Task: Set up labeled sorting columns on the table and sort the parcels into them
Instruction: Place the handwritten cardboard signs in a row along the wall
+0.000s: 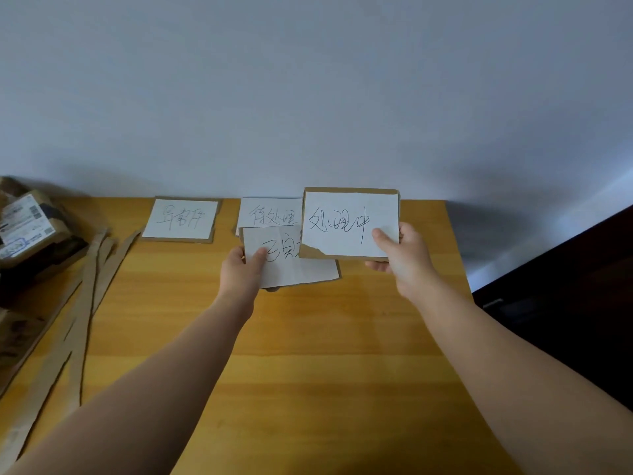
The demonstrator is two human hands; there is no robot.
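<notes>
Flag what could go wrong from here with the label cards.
1. The right hand holds its card over the placed middle card; setting it down there could hide that label.
2. The left hand's card has creased paper that may lift off its backing.
3. The cardboard strips lie loose and could be knocked.

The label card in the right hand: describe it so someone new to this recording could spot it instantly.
Start at the wooden table against the pale wall. Near its far edge the right hand pinches a white label card on brown cardboard backing by its lower right corner. Unlike its neighbours, it is held up overlapping two other cards, and its paper is torn at the lower left.
</notes>
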